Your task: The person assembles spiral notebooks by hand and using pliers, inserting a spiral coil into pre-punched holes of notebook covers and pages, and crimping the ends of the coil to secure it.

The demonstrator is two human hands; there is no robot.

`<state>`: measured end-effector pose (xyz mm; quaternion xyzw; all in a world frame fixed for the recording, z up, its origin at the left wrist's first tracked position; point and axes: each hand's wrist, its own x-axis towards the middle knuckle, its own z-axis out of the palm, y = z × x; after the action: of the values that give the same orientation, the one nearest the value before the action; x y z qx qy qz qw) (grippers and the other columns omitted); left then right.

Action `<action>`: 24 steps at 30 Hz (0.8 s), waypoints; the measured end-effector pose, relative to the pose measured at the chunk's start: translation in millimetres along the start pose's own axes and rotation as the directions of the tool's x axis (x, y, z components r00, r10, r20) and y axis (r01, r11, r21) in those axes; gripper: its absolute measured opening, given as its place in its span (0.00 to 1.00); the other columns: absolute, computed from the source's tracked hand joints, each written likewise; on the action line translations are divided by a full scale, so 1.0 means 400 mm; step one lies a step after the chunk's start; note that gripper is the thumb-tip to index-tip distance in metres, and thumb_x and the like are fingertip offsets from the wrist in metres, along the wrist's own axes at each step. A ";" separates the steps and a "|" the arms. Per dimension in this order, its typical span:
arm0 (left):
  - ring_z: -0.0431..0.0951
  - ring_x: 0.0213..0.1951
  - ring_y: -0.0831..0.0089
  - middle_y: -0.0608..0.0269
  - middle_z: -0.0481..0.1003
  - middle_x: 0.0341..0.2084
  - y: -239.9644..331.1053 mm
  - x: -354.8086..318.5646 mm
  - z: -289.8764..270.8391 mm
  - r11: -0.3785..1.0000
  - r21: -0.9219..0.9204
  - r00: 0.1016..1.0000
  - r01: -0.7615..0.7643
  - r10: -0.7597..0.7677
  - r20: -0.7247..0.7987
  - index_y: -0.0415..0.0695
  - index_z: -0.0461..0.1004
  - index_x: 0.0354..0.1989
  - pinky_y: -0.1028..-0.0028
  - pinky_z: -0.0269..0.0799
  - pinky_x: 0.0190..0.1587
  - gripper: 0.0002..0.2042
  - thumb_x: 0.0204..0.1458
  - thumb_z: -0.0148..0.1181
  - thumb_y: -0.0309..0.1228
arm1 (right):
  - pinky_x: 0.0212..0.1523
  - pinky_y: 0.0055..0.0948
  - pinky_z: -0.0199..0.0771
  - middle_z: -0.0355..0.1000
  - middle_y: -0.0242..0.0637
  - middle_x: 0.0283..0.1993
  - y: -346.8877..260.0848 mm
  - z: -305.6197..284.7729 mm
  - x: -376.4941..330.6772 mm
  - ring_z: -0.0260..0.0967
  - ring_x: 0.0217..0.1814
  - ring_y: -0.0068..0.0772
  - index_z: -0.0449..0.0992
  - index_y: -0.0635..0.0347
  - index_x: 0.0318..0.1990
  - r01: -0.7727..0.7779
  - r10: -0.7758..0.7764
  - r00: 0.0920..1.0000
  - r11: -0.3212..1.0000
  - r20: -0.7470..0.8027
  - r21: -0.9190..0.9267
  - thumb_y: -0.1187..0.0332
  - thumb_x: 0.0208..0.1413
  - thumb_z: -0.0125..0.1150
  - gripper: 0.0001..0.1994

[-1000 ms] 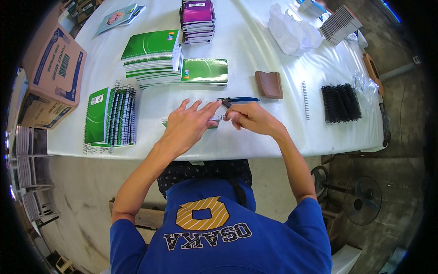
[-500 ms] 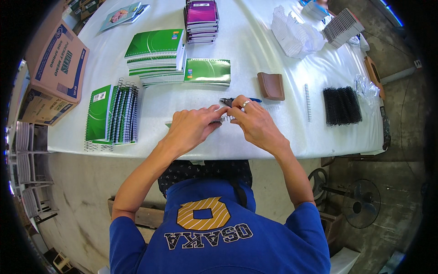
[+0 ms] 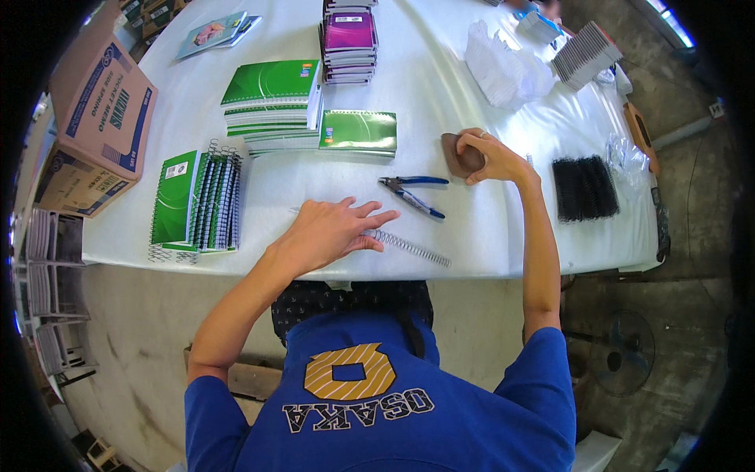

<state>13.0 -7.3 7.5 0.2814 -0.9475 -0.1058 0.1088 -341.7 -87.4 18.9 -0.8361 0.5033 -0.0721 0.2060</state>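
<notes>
1. Blue shirt [image 3: 377, 429] fills the near side, both bare arms reaching over the silvery-white worktop [image 3: 511, 236].
2. Closest to the edge, a loose wire coil [image 3: 418, 250] slants out to the right, its near end up against the thumb of the left hand [image 3: 336, 230].
3. And that left hand is spread low over the worktop, fingers fanned; whether thumb and fingers pinch the coil cannot be told, and what lies under the palm is mostly hidden.
4. Just beyond, blue-handled pliers [image 3: 421, 180] lie with handles splayed, nose pointing left, touched by neither hand!
5. Over to the right hand [image 3: 495, 160], and it's got a grip: thumb and fingers curl about the curved brown block [image 3: 454, 153], right of the pliers.
6. Out right, a dense bundle of black coils [image 3: 583, 189]; away on the left, green notebooks with coils along their edges [image 3: 174, 197] stand bunched together.
7. Farther up, a low green stack [image 3: 358, 131] sits right beside a taller green stack [image 3: 271, 82].
8. At the back, a purple notebook pile [image 3: 350, 33], pale blue booklets [image 3: 211, 34] to its left, and crumpled white wrapping [image 3: 507, 67] to its right.
</notes>
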 end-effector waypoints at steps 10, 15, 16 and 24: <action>0.80 0.34 0.53 0.54 0.78 0.42 -0.028 -0.006 -0.030 0.933 -0.010 0.932 0.360 -0.360 0.047 0.61 0.41 0.74 0.58 0.74 0.31 0.49 0.46 0.64 0.53 | 0.58 0.36 0.66 0.72 0.40 0.57 -0.233 0.091 0.065 0.69 0.56 0.37 0.73 0.60 0.60 0.074 -0.371 0.878 0.730 0.303 0.680 0.47 0.53 0.64 0.32; 0.80 0.32 0.52 0.55 0.79 0.39 -0.049 -0.004 -0.027 0.939 -0.047 0.940 0.341 -0.341 0.018 0.61 0.39 0.74 0.58 0.73 0.30 0.48 0.49 0.64 0.53 | 0.55 0.32 0.66 0.74 0.37 0.52 -0.238 0.094 0.083 0.69 0.53 0.31 0.72 0.55 0.62 0.154 -0.333 0.918 0.802 0.216 0.578 0.49 0.53 0.64 0.31; 0.80 0.32 0.52 0.55 0.79 0.39 -0.052 -0.002 -0.033 0.937 -0.046 0.938 0.346 -0.346 0.013 0.61 0.39 0.74 0.58 0.73 0.30 0.48 0.49 0.64 0.53 | 0.56 0.33 0.66 0.74 0.38 0.53 -0.215 0.090 0.090 0.69 0.55 0.33 0.72 0.55 0.62 0.254 -0.455 0.879 0.699 0.143 0.669 0.50 0.52 0.65 0.32; 0.79 0.29 0.52 0.54 0.78 0.28 -0.071 0.010 -0.021 0.904 0.100 0.876 0.415 -0.427 0.223 0.55 0.53 0.71 0.57 0.72 0.29 0.41 0.50 0.60 0.56 | 0.60 0.34 0.63 0.71 0.42 0.57 -0.205 0.091 0.084 0.67 0.59 0.38 0.72 0.63 0.59 0.117 -0.517 0.844 0.443 0.147 0.889 0.44 0.50 0.64 0.36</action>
<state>26.2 -33.9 8.6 0.4686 -0.8719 -0.1367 -0.0388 -246.8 -73.4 17.5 -0.6997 0.1773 -0.1763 0.6693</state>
